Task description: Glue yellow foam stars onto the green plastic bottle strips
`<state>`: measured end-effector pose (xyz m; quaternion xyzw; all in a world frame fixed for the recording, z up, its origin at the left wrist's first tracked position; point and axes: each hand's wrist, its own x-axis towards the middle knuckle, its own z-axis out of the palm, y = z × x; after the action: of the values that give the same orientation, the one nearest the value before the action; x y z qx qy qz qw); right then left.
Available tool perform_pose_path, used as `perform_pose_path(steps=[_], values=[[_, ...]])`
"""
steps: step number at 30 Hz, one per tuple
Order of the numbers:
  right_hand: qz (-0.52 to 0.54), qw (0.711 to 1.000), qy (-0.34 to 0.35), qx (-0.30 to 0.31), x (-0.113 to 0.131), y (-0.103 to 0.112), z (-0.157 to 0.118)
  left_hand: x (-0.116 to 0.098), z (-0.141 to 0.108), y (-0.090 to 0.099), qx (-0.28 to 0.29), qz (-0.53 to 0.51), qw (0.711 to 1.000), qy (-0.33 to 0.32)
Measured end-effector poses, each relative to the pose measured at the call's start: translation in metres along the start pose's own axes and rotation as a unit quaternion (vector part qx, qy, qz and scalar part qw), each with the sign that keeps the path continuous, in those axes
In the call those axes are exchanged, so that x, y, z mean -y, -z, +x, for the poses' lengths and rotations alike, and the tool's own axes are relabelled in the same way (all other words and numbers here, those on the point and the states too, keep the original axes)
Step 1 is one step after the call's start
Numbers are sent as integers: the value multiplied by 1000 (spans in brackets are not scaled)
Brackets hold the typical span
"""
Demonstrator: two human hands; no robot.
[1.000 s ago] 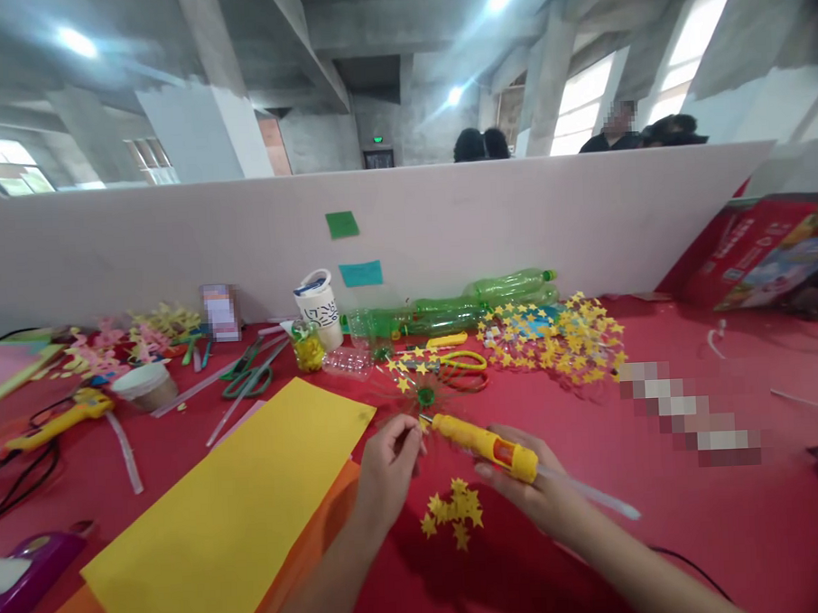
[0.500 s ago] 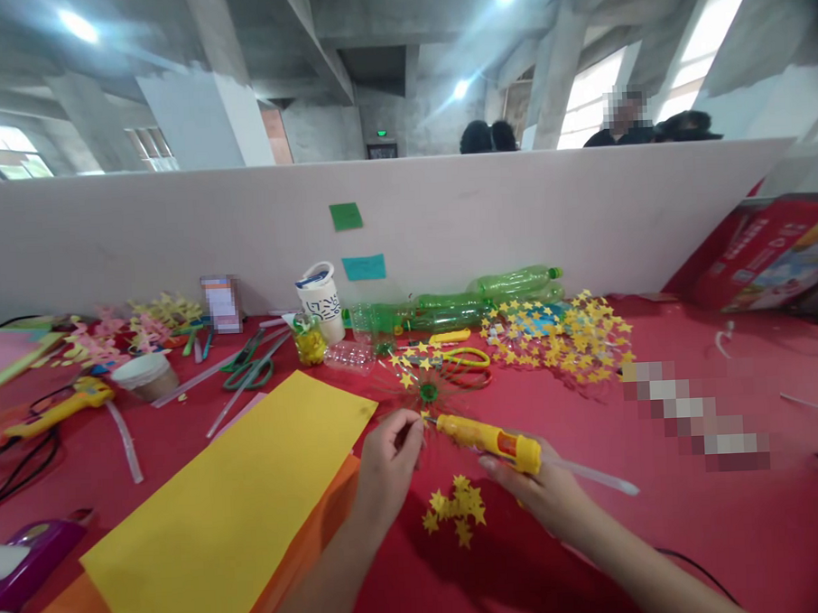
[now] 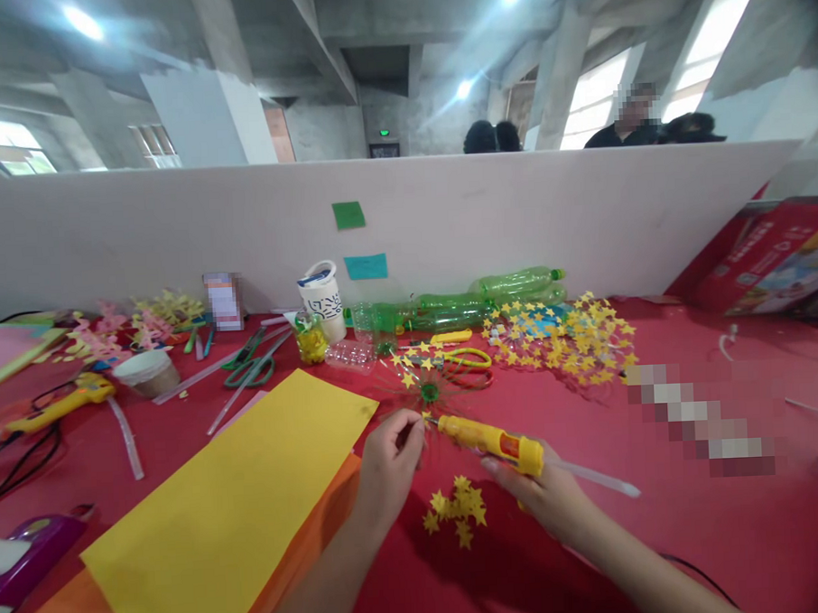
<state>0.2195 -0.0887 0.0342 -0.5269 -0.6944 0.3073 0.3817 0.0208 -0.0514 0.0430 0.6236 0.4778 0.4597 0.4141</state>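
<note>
Head view: the right hand (image 3: 547, 488) gripped the glue gun (image 3: 491, 439) over the table (image 3: 590, 425), front end near a star (image 3: 426, 417) by the left hand (image 3: 388, 454), its fingers pinched narrow, their hold unclear. Probably light and stiff, the gun suited a rear grip.

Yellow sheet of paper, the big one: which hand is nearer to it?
Left. The left hand is just right of the yellow sheet; the right hand is farther right, holding the yellow glue gun.
</note>
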Motion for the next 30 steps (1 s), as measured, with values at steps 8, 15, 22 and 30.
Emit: perform_pose_path(steps=[8,15,22,30], values=[[1,1000,-2,3,-1,0,0,0,0,0,-4,-8,1000,7],[-2,1000,-8,8,-1,0,0,1,0,-1,-5,-7,1000,12],[-1,1000,-11,10,1,0,1,-1,0,0,-7,-9,1000,12],[2,1000,-15,8,0,1,0,0,0,0,-12,-1,1000,10]])
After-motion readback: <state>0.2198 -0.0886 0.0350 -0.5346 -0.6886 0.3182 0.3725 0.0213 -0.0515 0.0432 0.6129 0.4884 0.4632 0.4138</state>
